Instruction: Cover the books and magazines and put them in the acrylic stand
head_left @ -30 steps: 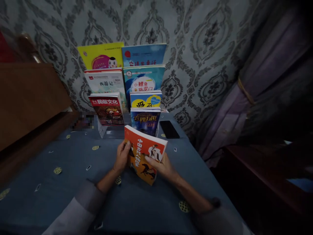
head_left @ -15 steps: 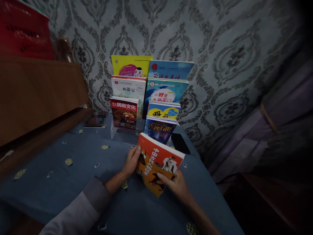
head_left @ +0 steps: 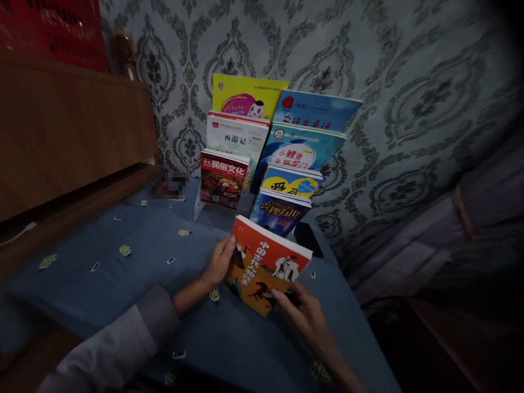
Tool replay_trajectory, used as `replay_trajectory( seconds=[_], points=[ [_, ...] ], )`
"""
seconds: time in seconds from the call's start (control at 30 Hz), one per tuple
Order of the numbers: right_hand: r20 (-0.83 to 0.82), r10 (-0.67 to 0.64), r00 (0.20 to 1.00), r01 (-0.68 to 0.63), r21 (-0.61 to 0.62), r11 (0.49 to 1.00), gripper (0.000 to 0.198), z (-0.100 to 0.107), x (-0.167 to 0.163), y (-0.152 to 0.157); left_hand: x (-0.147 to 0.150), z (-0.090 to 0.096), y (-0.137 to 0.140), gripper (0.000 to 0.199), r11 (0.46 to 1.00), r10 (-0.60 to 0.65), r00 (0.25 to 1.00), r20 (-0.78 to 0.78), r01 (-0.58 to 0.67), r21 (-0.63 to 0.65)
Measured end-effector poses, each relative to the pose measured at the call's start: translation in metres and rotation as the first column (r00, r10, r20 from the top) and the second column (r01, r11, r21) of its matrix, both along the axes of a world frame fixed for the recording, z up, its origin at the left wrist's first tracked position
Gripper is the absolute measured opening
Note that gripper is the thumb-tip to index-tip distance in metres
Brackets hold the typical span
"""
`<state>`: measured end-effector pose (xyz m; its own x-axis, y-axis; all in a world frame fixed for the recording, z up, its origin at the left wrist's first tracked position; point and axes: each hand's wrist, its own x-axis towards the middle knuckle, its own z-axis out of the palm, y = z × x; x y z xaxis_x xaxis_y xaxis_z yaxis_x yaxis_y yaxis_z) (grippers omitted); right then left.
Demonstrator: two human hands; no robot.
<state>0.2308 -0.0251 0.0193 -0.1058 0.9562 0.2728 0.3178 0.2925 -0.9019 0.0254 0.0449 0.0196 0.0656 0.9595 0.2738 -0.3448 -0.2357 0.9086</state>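
An orange paperback book (head_left: 256,262) with white Chinese lettering and a dark horse on its cover is held tilted over the table. My left hand (head_left: 221,262) grips its left edge, thumb on the cover. On the lower right edge, my right hand (head_left: 301,311) holds it too, thumb on the front and fingers partly hidden behind. Just beyond stands a clear stepped rack (head_left: 197,207) of books. Its left column has a red folk-culture book (head_left: 224,183), a white book (head_left: 237,139) and a yellow book (head_left: 249,93). At right are a dark blue book (head_left: 278,213) and several more.
The blue patterned cloth (head_left: 143,289) covers the table. A black flat object (head_left: 307,240) lies right of the rack. A wooden cabinet (head_left: 73,120) with a red basket (head_left: 53,33) stands at left. A purple curtain (head_left: 434,240) hangs at right, and patterned wallpaper covers the wall behind.
My view has shifted, so the rack and its books appear larger and further right. Both hands still hold the orange book; the right thumb sits slightly closer to its lower right edge.
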Motion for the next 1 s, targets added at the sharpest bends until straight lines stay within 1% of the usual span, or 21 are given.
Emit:
replay_trajectory(
  seconds=[0.2,0.3,0.4,0.57,0.67,0.73,0.8,0.87,0.93,1.0],
  points=[
    [0.003,0.112,0.994,-0.112,0.018,0.994,0.032,-0.001,-0.022,0.003,-0.028,0.001,-0.011,0.065,0.997,0.063,0.998,-0.009,-0.063,-0.042],
    [-0.002,0.152,0.988,-0.152,0.005,0.988,0.033,0.001,-0.029,0.003,-0.039,0.0,-0.016,0.065,0.995,0.083,0.996,-0.041,-0.084,-0.043],
    [0.032,0.155,0.987,-0.155,-0.004,0.988,0.034,0.004,-0.029,0.002,-0.043,-0.003,-0.017,0.064,0.996,0.072,0.996,-0.059,-0.075,-0.045],
    [0.011,0.177,0.984,-0.177,0.001,0.984,0.033,0.005,-0.029,0.0,-0.047,-0.009,-0.016,0.06,0.995,0.104,0.986,-0.13,-0.105,0.003],
    [0.039,0.168,0.985,-0.169,0.012,0.986,0.03,0.002,-0.029,-0.001,-0.056,-0.008,-0.019,0.055,0.992,0.127,0.963,-0.239,-0.116,0.057],
    [0.062,0.16,0.985,-0.162,0.023,0.987,0.03,0.0,-0.027,-0.001,-0.068,-0.005,-0.023,0.048,0.991,0.112,0.912,-0.396,-0.07,0.117],
    [0.072,0.168,0.983,-0.171,0.043,0.984,0.032,0.0,-0.025,0.002,-0.081,-0.001,-0.024,0.041,0.99,0.077,0.81,-0.581,0.006,0.14],
    [0.098,0.194,0.976,-0.201,0.072,0.977,0.034,0.004,-0.025,0.012,-0.092,0.005,-0.021,0.04,0.991,0.048,0.704,-0.708,0.057,0.123],
    [0.14,0.231,0.963,-0.245,0.097,0.965,0.035,0.016,-0.026,0.03,-0.101,0.014,-0.01,0.042,0.991,0.036,0.653,-0.757,0.075,0.112],
    [0.182,0.282,0.942,-0.306,0.122,0.944,0.036,0.036,-0.031,0.054,-0.106,0.03,0.008,0.045,0.987,0.065,0.64,-0.766,0.071,0.142]
  ],
)
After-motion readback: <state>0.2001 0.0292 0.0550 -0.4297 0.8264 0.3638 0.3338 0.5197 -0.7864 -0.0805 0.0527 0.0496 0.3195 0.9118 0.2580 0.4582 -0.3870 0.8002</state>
